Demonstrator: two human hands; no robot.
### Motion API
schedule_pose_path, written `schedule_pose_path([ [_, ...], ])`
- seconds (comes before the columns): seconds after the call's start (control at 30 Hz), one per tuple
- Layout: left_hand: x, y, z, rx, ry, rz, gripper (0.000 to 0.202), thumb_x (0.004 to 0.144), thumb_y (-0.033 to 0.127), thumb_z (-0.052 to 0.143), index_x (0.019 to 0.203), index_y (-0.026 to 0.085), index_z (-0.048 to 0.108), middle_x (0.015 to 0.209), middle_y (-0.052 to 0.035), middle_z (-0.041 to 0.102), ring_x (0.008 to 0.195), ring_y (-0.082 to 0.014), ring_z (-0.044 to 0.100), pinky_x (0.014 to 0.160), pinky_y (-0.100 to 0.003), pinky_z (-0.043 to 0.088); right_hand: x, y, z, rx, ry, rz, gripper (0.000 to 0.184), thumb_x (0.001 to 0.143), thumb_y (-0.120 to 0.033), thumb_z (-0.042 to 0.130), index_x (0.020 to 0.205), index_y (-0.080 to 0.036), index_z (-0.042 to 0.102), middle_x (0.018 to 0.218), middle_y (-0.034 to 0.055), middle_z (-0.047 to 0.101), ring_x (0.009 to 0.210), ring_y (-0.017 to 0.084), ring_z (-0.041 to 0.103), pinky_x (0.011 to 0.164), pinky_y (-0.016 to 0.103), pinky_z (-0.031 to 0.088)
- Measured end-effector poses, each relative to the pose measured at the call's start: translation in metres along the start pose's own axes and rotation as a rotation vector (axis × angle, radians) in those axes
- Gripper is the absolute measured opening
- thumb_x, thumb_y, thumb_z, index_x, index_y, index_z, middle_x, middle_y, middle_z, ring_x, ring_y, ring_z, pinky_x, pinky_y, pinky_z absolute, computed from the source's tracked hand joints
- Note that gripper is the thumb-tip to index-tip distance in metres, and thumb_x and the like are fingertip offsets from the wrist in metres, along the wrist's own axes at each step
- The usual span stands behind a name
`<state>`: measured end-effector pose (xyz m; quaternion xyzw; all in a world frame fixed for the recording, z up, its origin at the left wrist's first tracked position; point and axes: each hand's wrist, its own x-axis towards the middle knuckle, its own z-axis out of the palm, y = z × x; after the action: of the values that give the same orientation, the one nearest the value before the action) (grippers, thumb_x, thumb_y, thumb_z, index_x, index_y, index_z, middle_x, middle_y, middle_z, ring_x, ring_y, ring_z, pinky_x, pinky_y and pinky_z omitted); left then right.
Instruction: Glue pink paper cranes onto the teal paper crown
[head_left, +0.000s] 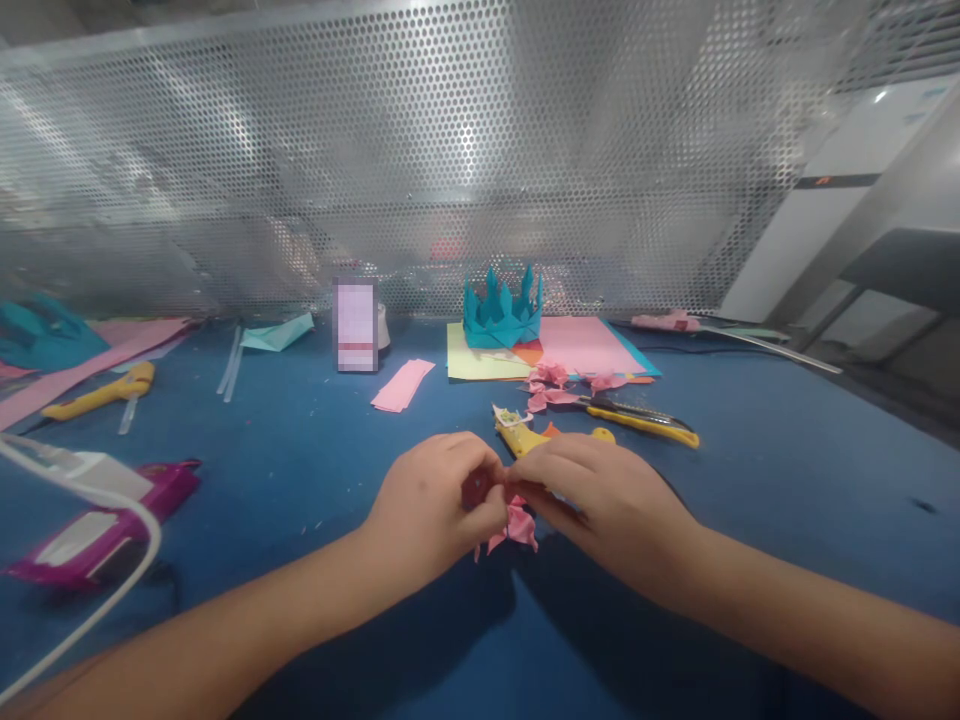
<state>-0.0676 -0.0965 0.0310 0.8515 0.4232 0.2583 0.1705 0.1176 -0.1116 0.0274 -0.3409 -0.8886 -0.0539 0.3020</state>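
Note:
My left hand (439, 505) and my right hand (604, 500) meet at the fingertips over the middle of the table. Both are closed in a pinch on a crumpled pink paper piece (517, 525), whose ruffled lower part hangs below the fingers. The fingers hide its top. Just beyond them lies a yellow hot glue gun (517, 432), partly covered by my right hand, with dried glue about its nozzle. More crumpled pink paper pieces (550, 385) rest behind it. To their right is a yellow-handled cutter (645, 422).
A blue paper crown (502, 315) stands on stacked coloured sheets (592, 345) before a perforated metal panel (450, 130). Pink paper strips (403, 386), a phone (356, 325), glue sticks (231, 365), another yellow glue gun (105, 395) and a magenta device (105, 530) with a white cable (154, 540) lie leftward.

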Motion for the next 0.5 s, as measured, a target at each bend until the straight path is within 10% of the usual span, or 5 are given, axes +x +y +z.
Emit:
schedule_pose_path([
  [0.5,-0.0016,0.0097,0.0072,-0.032,-0.067,-0.025,0.004,0.071,0.017,0.05,0.069,0.019,0.052,0.066,0.0022,0.054,0.062,-0.0126,0.047,0.059,-0.026,0.036,0.0034,0.0001,-0.0009,0.021,-0.019,-0.092,0.017,0.082,-0.01,0.048,0.068,-0.017,0.054,0.066,0.0015,0.053,0.064,0.015,0.042,0.062,0.027,0.037],
])
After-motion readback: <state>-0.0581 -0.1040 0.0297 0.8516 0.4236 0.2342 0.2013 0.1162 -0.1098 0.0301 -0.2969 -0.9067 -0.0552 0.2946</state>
